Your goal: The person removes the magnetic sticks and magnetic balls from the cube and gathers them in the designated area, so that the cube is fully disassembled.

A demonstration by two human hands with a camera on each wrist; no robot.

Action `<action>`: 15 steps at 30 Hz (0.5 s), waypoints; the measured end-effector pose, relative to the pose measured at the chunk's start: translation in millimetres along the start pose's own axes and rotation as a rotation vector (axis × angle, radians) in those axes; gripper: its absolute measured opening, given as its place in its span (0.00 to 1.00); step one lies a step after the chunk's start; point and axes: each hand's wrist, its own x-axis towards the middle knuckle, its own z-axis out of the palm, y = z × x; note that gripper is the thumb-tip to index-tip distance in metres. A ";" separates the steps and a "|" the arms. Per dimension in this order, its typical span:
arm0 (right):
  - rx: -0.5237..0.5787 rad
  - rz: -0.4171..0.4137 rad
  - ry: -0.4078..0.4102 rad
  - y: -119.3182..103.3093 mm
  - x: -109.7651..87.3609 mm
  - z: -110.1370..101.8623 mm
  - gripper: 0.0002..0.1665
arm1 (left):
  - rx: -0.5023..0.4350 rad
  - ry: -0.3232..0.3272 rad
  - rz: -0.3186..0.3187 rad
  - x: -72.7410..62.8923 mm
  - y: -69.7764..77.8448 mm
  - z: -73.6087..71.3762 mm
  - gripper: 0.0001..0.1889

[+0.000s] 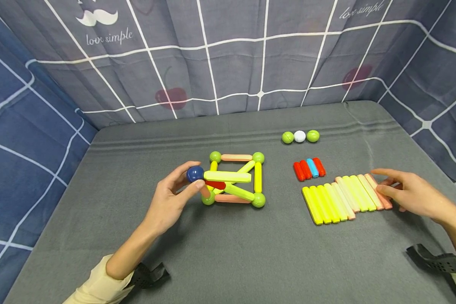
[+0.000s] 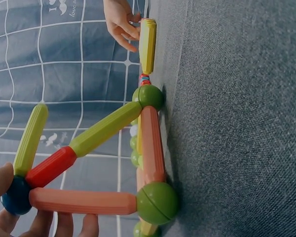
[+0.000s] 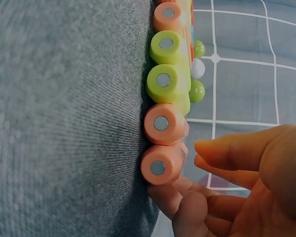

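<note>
My left hand (image 1: 169,198) pinches a dark blue ball (image 1: 195,173) between thumb and fingers. From this ball a light yellow-green rod (image 1: 228,177) juts out freely, a red rod (image 2: 52,167) joins a green one, and an orange rod (image 2: 84,201) runs down to a green ball (image 2: 158,203). These join a square frame of rods and green balls on the table. My right hand (image 1: 414,192) is at the right end of a row of rods, its fingers relaxed around the last orange rod (image 3: 160,165). One fingertip is right at that rod's outer side.
The row of yellow rods (image 1: 319,204) continues left of the right hand. Behind it lie short red rods (image 1: 299,171) and a blue rod (image 1: 312,167). Two green balls and a white ball (image 1: 299,136) sit farther back. Checked curtains (image 1: 235,67) border the grey table.
</note>
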 end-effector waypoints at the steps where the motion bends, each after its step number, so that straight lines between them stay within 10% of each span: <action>1: -0.002 0.005 0.000 0.0 -0.1 0.1 0.30 | -0.001 0.000 0.000 0.0 0.0 0.0 0.22; 15: -0.001 -0.015 0.179 -19.8 -1.2 -4.0 0.24 | -0.006 0.001 0.009 0.8 -0.6 -0.2 0.22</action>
